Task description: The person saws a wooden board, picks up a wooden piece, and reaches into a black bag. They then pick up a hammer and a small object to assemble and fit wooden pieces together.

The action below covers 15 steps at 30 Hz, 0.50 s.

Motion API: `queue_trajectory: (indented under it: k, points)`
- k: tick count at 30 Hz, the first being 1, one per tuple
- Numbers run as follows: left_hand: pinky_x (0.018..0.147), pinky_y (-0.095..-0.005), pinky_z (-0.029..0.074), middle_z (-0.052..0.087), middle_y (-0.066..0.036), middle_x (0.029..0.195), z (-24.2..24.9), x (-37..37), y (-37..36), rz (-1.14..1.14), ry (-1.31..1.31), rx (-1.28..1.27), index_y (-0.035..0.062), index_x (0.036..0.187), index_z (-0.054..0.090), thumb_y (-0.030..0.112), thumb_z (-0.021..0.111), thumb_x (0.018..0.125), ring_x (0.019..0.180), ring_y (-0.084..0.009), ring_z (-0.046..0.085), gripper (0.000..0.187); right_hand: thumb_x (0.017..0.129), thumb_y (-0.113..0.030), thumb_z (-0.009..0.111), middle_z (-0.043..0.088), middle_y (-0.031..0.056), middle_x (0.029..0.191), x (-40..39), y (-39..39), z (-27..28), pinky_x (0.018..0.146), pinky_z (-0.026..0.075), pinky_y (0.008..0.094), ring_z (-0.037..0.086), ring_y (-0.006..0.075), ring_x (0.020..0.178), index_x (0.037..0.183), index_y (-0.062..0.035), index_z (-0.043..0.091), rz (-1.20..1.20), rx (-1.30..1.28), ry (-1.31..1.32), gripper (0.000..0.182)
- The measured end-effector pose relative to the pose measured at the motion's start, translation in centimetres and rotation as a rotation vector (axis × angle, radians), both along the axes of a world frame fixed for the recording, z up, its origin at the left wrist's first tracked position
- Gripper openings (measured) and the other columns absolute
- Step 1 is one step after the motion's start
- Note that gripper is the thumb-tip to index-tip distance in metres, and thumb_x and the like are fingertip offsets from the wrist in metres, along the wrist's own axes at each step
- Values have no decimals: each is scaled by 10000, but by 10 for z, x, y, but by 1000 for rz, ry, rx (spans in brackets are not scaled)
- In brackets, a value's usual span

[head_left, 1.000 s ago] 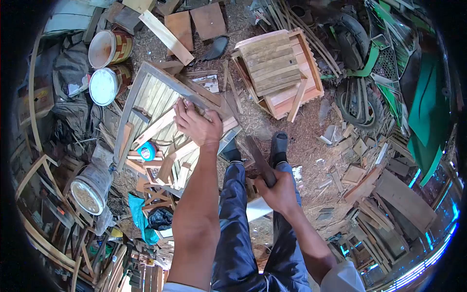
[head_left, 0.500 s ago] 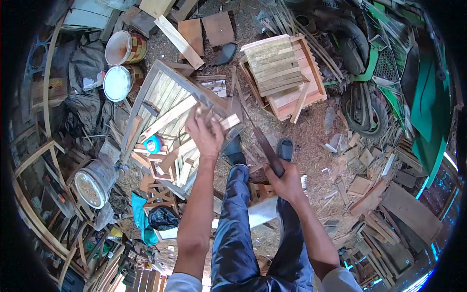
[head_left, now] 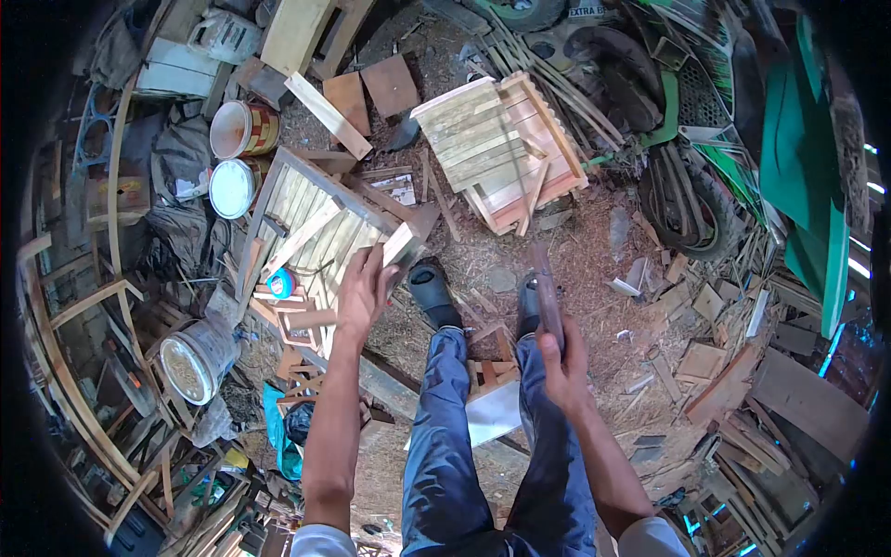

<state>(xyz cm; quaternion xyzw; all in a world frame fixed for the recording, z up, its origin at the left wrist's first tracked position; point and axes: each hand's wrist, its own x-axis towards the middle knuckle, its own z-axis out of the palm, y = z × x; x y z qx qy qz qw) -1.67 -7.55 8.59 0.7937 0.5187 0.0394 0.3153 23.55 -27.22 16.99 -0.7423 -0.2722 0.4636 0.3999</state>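
Note:
My left hand lies over a pale wooden strip, its fingers bent along the wood. One end of the strip sticks out past the fingertips, and the palm hides its middle. Under it stands a slatted wooden bench with another pale strip, a blue round container and small cut pieces. Off to the right, my right hand is wrapped round a tool with a dark brown handle. The tool points away from me over my shoe, and its far end is blurred.
A slatted wooden box stands ahead. Two buckets are beyond the bench at left, and another bucket is nearer. Wood scraps litter the right floor beside a wheel. A pale board lies between my legs.
My left hand has come back and left, its fingers closer together, with the strip's end shifted left. My right hand has turned the tool more upright in view. The whole view has shifted.

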Motion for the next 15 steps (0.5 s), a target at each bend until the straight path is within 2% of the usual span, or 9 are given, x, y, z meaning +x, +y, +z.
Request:
queue_trajectory:
  k: [1, 2, 3, 4, 7, 8, 11, 12, 15]
  points:
    - [852, -446, 475, 579, -219, 1054, 21, 15, -4, 3, -24, -67, -30, 1211, 561, 213, 592, 930, 939, -395, 587, 373, 976, -306, 542, 629, 176, 941, 9, -8, 1, 762, 475, 369, 626, 236, 870, 1154, 4, 538, -7, 2, -3, 358]
    - [849, -438, 479, 581, -221, 1057, 43, 32, -8, 8, -49, -137, -34, 1208, 564, 218, 587, 936, 941, -387, 594, 372, 983, -280, 544, 625, 140, 1020, 19, -21, -2, 835, 456, 343, 593, 194, 950, 1206, 17, 550, -18, -67, 42, 371]
    - [846, -430, 483, 582, -224, 1060, 56, 47, -16, 13, -77, -208, -38, 1205, 568, 223, 582, 942, 943, -380, 601, 371, 985, -279, 549, 623, 120, 1016, 24, -27, -3, 827, 456, 334, 583, 179, 938, 1207, 15, 559, -64, -42, 54, 368]
    - [775, -386, 462, 546, -181, 952, 60, 61, -28, 30, -200, -222, -63, 1209, 544, 168, 586, 934, 854, -319, 557, 361, 987, -277, 554, 622, 99, 1013, 31, -33, -4, 818, 456, 325, 573, 164, 925, 1209, 13, 569, -110, -18, 63, 366]
    - [869, -377, 455, 583, -183, 1030, 72, 106, -51, 39, -358, -350, -43, 1218, 561, 181, 584, 945, 951, -315, 576, 354, 975, -287, 603, 610, 22, 972, 50, -41, -1, 820, 448, 295, 551, 129, 891, 1183, 2, 609, -275, -60, 150, 356]
    - [910, -378, 447, 601, -170, 1085, 67, 119, -59, 57, -381, -406, -38, 1228, 571, 187, 587, 950, 991, -294, 584, 358, 970, -288, 614, 612, 16, 963, 56, -46, -6, 818, 447, 289, 549, 123, 888, 1182, 0, 611, -305, -97, 173, 358]
    - [837, -335, 475, 612, -172, 1130, 25, 150, -86, 39, -489, -374, -26, 1231, 572, 158, 598, 943, 973, -291, 611, 343, 948, -288, 650, 618, -3, 939, 68, -56, -24, 801, 445, 267, 548, 102, 868, 1161, 2, 622, -398, -165, 252, 361]
    - [851, -347, 470, 633, -174, 1111, 23, 162, -90, 106, -445, -511, -5, 1240, 580, 195, 586, 959, 981, -266, 614, 345, 939, -287, 663, 621, -9, 931, 71, -58, -33, 793, 444, 260, 548, 94, 860, 1151, 3, 627, -426, -180, 282, 361]
    - [855, -343, 469, 655, -167, 1057, -28, 180, -115, 192, -479, -666, 18, 1253, 584, 247, 546, 988, 961, -230, 617, 352, 911, -285, 700, 621, -19, 899, 79, -75, -88, 739, 444, 258, 537, 88, 812, 1090, 10, 650, -331, -255, 149, 349]
